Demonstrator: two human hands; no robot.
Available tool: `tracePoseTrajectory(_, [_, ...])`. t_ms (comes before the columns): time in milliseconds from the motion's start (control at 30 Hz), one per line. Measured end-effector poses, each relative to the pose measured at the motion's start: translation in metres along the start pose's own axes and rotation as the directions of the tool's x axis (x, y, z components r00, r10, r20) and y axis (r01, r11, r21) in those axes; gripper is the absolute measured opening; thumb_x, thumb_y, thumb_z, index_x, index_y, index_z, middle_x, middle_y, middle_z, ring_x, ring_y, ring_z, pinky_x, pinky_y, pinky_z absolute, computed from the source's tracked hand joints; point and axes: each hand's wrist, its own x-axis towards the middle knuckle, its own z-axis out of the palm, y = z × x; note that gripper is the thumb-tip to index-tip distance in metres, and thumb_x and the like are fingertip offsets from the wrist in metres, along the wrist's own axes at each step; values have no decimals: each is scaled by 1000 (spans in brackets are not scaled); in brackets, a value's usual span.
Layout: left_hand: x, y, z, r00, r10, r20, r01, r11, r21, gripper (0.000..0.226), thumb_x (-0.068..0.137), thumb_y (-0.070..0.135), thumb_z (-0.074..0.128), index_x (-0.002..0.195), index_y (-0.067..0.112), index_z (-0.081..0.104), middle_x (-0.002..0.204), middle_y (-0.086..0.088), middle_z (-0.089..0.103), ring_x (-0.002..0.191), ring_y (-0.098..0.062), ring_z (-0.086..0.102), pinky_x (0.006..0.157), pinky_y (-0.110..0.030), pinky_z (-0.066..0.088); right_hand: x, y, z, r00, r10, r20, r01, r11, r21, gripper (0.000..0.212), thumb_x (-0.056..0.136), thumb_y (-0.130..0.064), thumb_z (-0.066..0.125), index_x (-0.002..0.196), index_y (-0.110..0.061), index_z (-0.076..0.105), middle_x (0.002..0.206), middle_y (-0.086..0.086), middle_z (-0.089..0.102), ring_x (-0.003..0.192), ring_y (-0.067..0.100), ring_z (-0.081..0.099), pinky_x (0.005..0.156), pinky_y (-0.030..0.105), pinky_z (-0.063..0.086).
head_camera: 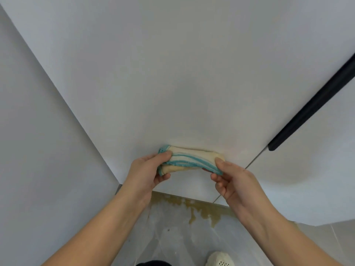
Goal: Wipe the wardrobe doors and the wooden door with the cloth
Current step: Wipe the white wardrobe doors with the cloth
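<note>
Two white panels meet in front of us: the wardrobe door (172, 73) fills most of the view, and a second door (317, 160) stands to its right across a thin seam (255, 160). A long black handle (315, 100) runs along that seam, well above and to the right of our hands. On the left, the door's edge runs diagonally down against a pale wall (38, 131). Its bottom edge stops just above the grey floor (172, 227), where a yellowish stain (201, 210) spreads along the foot of the door. The broad face of the door above the cloth is bare and open.

We hold the cloth (192, 160), cream with teal stripes and folded into a narrow band, stretched level in front of the lower part of the door. We cannot tell whether it touches the panel. Our left hand (148, 170) grips its left end, with fingers on top and thumb underneath. Our right hand (229, 181) pinches the right end between thumb and curled fingers. One white shoe (221, 260) shows at the bottom edge, beneath our right forearm.
</note>
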Motion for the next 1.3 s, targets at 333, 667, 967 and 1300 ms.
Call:
tracePoseTrajectory(333, [-55, 79, 35, 959, 264, 98, -261, 964, -46, 10, 88, 13, 65, 80, 9, 71, 69, 2, 70, 57, -5, 61, 48, -16, 50, -53, -72, 28, 976, -189, 111, 185, 982, 48, 13, 83, -17, 65, 91, -8, 71, 86, 9, 68, 52, 6, 58, 43, 14, 44])
tracePoseTrajectory(667, [-79, 101, 51, 840, 504, 201, -489, 863, -125, 9, 85, 19, 65, 90, 14, 71, 81, 2, 70, 71, -8, 62, 54, -18, 50, -71, -94, 32, 905, -353, 238, 336, 935, 110, 16, 81, -22, 63, 92, -13, 68, 78, -1, 63, 55, 6, 55, 46, 15, 44])
tracePoseTrajectory(967, [-37, -1, 12, 950, 255, 181, -274, 957, 91, 6, 84, 8, 67, 90, 8, 70, 80, -6, 71, 70, -15, 67, 53, -23, 55, -40, -12, -28, 976, -109, 187, 119, 992, -43, 25, 76, -17, 64, 98, -6, 66, 67, 2, 63, 47, 11, 53, 42, 17, 42])
tracePoseTrajectory(1300, [48, -146, -13, 936, -351, -19, 332, 865, 375, 15, 90, 11, 67, 99, -2, 67, 81, -16, 72, 58, -21, 70, 51, -27, 57, 68, 120, -125, 891, 438, -120, -454, 874, -176, 26, 94, -19, 59, 112, 0, 63, 93, 10, 75, 49, 10, 58, 42, 19, 39])
